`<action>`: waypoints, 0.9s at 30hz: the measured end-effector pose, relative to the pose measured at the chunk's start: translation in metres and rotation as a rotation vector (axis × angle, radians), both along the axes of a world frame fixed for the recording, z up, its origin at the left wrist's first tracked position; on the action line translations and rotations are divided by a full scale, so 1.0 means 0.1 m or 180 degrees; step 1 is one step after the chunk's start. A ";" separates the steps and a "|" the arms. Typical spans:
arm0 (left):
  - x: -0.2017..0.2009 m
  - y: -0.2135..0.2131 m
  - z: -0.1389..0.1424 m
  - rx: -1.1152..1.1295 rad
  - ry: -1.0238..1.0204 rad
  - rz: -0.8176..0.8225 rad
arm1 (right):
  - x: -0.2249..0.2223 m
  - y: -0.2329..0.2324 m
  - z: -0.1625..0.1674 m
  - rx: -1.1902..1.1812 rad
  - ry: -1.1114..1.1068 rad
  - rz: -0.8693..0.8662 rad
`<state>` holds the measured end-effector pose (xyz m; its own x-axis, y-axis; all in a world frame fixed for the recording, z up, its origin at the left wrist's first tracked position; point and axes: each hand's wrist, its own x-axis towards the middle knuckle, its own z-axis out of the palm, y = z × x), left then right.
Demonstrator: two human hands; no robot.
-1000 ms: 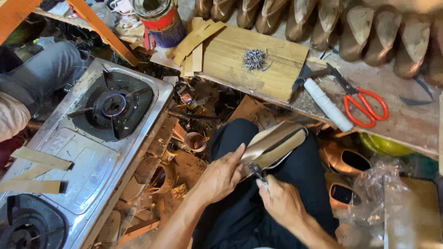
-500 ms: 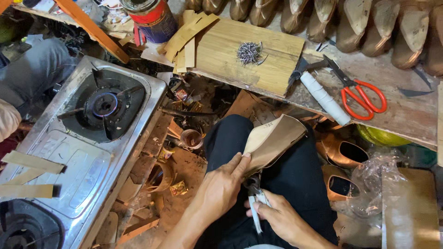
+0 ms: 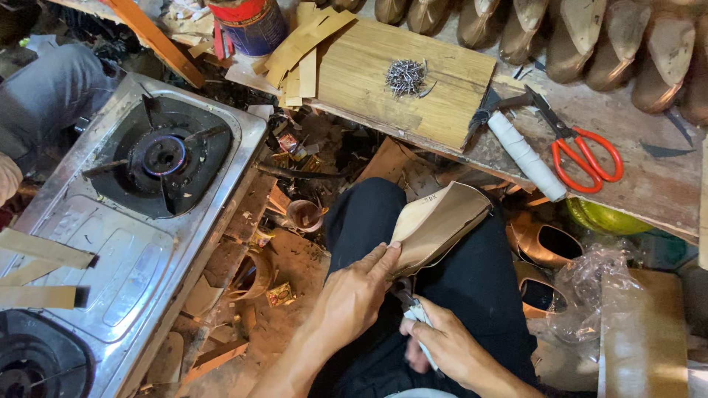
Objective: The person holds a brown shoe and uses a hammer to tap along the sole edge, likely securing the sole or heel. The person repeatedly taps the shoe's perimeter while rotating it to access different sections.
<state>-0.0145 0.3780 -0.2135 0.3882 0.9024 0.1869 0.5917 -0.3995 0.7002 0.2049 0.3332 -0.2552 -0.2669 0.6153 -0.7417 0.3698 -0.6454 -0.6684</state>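
Observation:
My left hand [image 3: 354, 295] holds a tan shoe upper on its last [image 3: 435, 225], sole side up, resting on my lap in dark trousers. Thumb and fingers press along its near edge. My right hand [image 3: 446, 346] is just below it, closed around a pair of pincers with pale handles [image 3: 415, 313], whose dark jaws sit at the shoe's heel end. A pile of small nails [image 3: 405, 76] lies on a wooden board [image 3: 450, 110] on the bench ahead.
A steel two-burner gas stove [image 3: 125, 243] stands at left, its far burner lit with a blue flame. Red-handled scissors [image 3: 582, 151], a white-handled hammer [image 3: 520, 151] and a row of shoe lasts [image 3: 590, 37] sit on the bench. Scraps litter the floor. Another person's knee [image 3: 51, 88] shows at far left.
The shoe has been turned and lowered onto my lap. My right hand has dropped below it with the pincers, and the view has shifted slightly.

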 end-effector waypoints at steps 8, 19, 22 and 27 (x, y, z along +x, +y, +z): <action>-0.56 0.22 0.03 -0.0548 -0.0700 -0.0448 | 0.14 0.29 0.48 0.2771 -0.0891 0.2297; -0.66 0.04 -0.01 -0.0748 -0.0822 -0.0147 | 0.34 1.91 1.42 0.2603 -0.2860 0.2711; -0.61 -0.01 0.00 -0.0812 -0.0803 -0.0059 | 0.01 2.36 1.57 0.2535 -0.3271 0.2800; -0.56 -0.07 0.01 -0.0690 -0.0808 0.0159 | -0.46 2.74 1.82 0.3269 -0.3566 0.2127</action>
